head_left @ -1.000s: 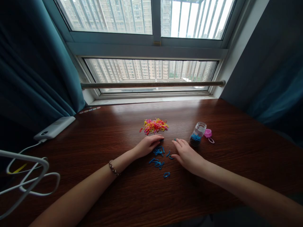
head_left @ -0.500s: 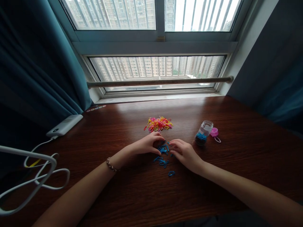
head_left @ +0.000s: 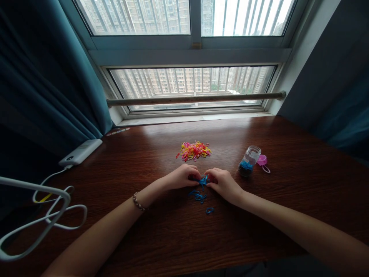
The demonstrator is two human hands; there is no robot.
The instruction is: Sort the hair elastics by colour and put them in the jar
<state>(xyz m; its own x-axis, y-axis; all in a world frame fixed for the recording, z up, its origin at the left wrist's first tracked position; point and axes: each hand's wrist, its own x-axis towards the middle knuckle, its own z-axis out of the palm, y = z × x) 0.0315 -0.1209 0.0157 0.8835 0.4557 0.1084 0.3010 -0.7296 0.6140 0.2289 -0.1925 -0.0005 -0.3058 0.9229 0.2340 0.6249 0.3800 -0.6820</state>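
Note:
Between my two hands is a small bunch of blue rubber bands [head_left: 203, 181]. My left hand [head_left: 184, 176] has its fingers closed on the left side of the bunch, and my right hand [head_left: 222, 182] pinches it from the right. Just below, more loose blue bands [head_left: 198, 196] lie on the wooden table [head_left: 161, 238], with a single blue loop [head_left: 210, 210] nearer the front edge. Beyond my hands sits a pile of pink, yellow and red bands [head_left: 195, 151].
To the right, a clear jar [head_left: 249, 161] with blue and dark contents leans, tilted, beside a pink lid [head_left: 262, 160]. At the left are a white power bank [head_left: 80, 152], looped white cables [head_left: 66, 200] and a blue curtain [head_left: 57, 77]. A window stands behind the table.
My hands have moved closer together, and the upper blue bands that were spread out are now gathered between my fingers. The view has shifted slightly.

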